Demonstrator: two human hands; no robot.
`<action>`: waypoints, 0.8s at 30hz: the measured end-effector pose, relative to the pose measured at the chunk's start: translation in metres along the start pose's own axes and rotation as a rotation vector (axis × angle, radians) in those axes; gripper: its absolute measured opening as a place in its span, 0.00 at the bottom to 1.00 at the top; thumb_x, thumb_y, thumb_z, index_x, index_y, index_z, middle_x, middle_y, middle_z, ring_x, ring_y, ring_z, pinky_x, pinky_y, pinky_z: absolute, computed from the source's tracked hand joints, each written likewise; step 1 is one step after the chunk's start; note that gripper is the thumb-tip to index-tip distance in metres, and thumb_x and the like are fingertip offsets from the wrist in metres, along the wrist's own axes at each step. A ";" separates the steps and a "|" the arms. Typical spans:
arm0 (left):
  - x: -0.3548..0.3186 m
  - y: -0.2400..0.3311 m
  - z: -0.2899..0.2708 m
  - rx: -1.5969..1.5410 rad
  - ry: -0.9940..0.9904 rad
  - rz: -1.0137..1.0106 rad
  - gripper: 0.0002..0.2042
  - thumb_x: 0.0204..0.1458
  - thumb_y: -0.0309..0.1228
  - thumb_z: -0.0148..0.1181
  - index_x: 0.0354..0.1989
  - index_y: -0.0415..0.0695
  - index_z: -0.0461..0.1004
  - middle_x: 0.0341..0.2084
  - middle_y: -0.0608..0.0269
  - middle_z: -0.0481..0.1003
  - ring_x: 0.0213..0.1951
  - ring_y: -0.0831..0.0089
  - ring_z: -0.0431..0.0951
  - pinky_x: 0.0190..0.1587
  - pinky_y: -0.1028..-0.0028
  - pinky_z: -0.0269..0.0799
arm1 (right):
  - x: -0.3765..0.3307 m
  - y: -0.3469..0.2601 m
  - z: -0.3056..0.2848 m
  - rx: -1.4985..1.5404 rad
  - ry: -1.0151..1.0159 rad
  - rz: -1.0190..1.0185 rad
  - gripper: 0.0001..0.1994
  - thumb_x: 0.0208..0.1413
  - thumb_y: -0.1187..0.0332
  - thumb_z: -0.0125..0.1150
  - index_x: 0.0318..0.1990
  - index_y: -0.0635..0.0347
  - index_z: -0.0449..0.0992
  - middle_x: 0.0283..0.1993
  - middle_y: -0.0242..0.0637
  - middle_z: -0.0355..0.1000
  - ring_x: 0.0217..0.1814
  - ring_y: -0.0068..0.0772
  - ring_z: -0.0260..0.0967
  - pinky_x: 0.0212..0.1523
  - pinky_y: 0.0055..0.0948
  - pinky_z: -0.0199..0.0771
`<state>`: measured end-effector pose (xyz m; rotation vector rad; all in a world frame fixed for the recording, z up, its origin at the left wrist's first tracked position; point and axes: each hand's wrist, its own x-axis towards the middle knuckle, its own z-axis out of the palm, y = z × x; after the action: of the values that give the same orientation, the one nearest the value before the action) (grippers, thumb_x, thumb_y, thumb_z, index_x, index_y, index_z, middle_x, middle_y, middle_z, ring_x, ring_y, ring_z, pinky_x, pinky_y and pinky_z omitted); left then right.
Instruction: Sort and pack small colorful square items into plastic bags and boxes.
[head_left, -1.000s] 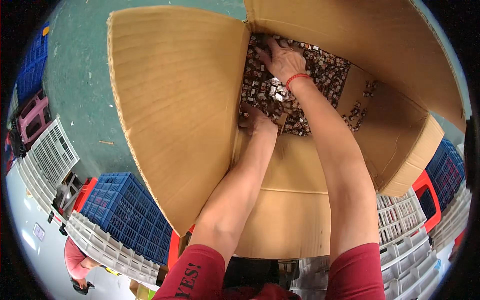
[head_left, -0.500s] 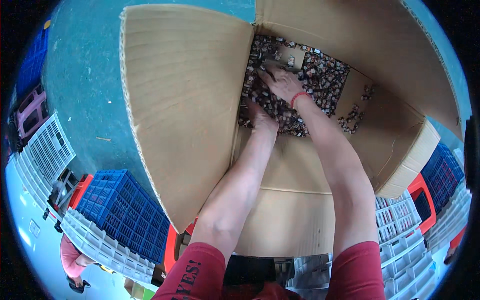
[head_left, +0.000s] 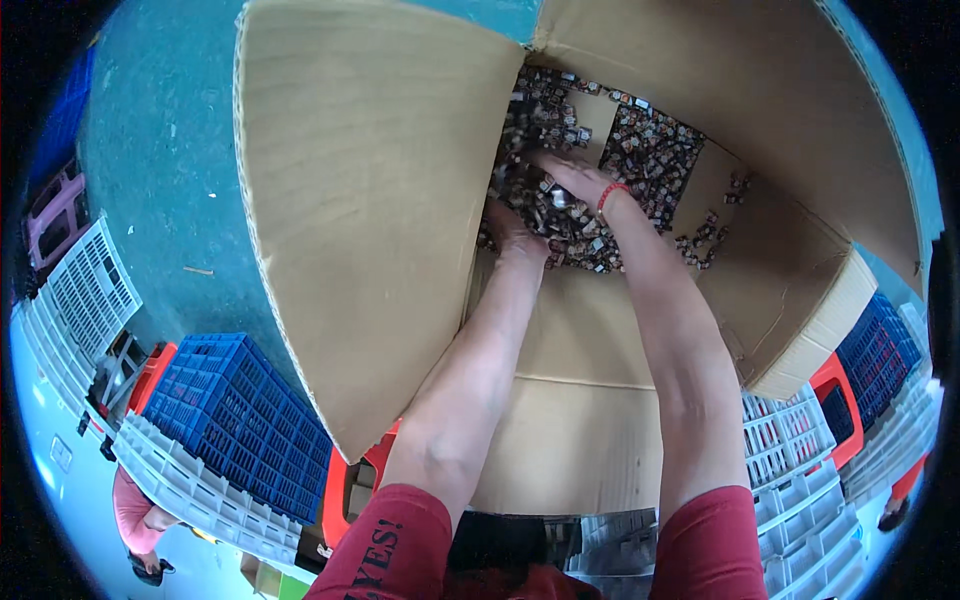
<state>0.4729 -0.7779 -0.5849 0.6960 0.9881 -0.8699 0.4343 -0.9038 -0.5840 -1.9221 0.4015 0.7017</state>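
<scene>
inside the open brown cardboard box (head_left: pixel 370 200), the right hand (head_left: pixel 582 181) has drawn toward the left hand (head_left: pixel 515 236), exposing tan floor (head_left: pixel 599 115) and gathering small dark blocky pieces (head_left: pixel 655 150); fingers obscured, both grips indeterminable

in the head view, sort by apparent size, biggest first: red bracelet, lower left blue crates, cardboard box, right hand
1. Cardboard box
2. Lower left blue crates
3. Right hand
4. Red bracelet
</scene>
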 end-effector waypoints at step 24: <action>-0.178 0.043 0.097 0.592 -0.301 0.114 0.13 0.53 0.39 0.59 0.42 0.45 0.75 0.36 0.68 0.73 0.41 0.78 0.71 0.45 0.75 0.67 | -0.125 -0.213 -0.003 0.712 1.417 0.236 0.14 0.55 0.60 0.54 0.35 0.63 0.78 0.37 0.47 0.74 0.43 0.46 0.70 0.45 0.36 0.68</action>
<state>0.5001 -0.7835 -0.3794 1.0713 0.4089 -1.1395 0.4570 -0.8170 -0.3540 -1.3732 1.5026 -0.7437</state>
